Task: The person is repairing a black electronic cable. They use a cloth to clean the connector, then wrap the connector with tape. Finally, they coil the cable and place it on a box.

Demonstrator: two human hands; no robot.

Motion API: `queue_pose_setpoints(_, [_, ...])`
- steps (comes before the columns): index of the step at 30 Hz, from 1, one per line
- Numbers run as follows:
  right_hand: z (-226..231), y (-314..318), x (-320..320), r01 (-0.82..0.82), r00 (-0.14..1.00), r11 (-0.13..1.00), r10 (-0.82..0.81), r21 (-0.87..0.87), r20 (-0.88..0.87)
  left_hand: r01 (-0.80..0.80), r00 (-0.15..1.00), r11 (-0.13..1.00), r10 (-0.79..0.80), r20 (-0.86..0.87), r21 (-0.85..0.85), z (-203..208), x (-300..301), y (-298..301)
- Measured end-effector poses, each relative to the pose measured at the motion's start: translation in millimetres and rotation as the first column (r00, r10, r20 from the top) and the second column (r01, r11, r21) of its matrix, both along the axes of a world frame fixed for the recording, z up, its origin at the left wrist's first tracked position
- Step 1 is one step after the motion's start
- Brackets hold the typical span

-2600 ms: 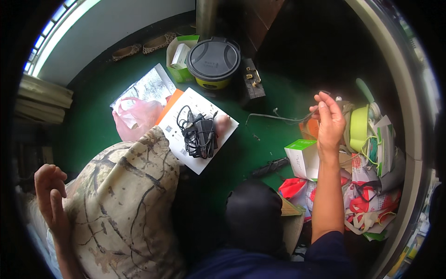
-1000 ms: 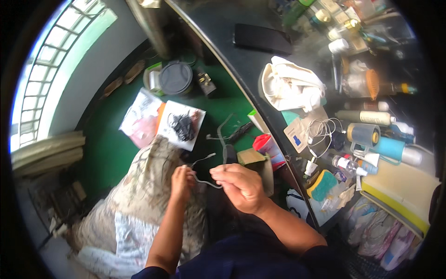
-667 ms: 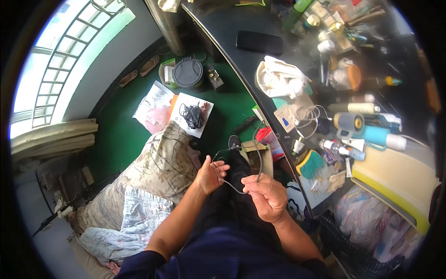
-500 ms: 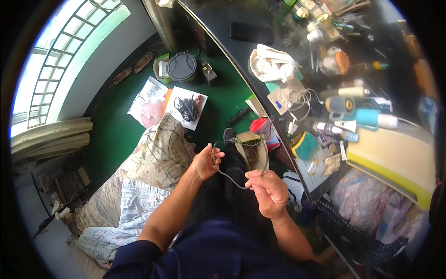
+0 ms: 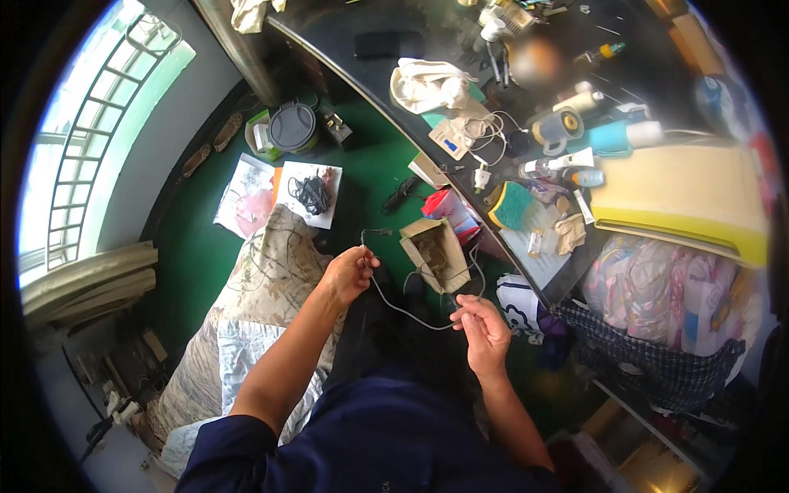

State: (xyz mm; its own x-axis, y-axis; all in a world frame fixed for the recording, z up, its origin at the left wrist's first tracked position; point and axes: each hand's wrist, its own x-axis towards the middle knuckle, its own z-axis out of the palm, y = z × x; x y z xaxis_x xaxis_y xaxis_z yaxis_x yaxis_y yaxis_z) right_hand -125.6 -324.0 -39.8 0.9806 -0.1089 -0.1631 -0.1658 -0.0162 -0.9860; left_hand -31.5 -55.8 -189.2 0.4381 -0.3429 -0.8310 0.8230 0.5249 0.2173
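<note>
Head cam, left fisheye of your side-by-side pair. Looks down from above your hands, upright, unmirrored. Your left hand [image 5: 349, 275] and right hand [image 5: 485, 330] sit around mid-frame, closer to the lens than the green floor [image 5: 366, 185] beyond them. Forearms [image 5: 283, 361] enter from below. Field is wide: window [image 5: 92, 152] left of your left hand, desk [image 5: 329, 39] ahead-right of your right; straight edges bend rimward.

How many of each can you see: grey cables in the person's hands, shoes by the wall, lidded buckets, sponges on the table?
Grey cable: 1
Shoes by the wall: 2
Lidded bucket: 1
Sponge: 1
Total: 5
</note>
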Motion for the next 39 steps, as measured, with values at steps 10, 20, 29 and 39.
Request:
queue_pose_setpoints(10, [-103,-75,-52,0.25,0.9,0.967,-0.219,0.037,-0.377,0.109,0.956,0.978,-0.152,0.25,0.178,51,-28,-41])
queue_pose_setpoints(20, [-168,-125,-91,0.297,0.851,0.954,-0.251,0.03,-0.461,0.131,0.873,0.954,-0.24,0.425,0.269,83,-80,-102])
queue_pose_setpoints(29, [-193,-147,-105,0.322,0.788,0.94,-0.202,0.11,-0.581,0.195,0.728,0.872,-0.436,0.529,0.449,107,-113,-146])
queue_pose_setpoints(39, [-209,-158,-115,0.385,0.719,0.893,-0.131,0.235,-0.682,0.119,0.405,0.721,-0.662,0.63,0.682,117,-130,-186])
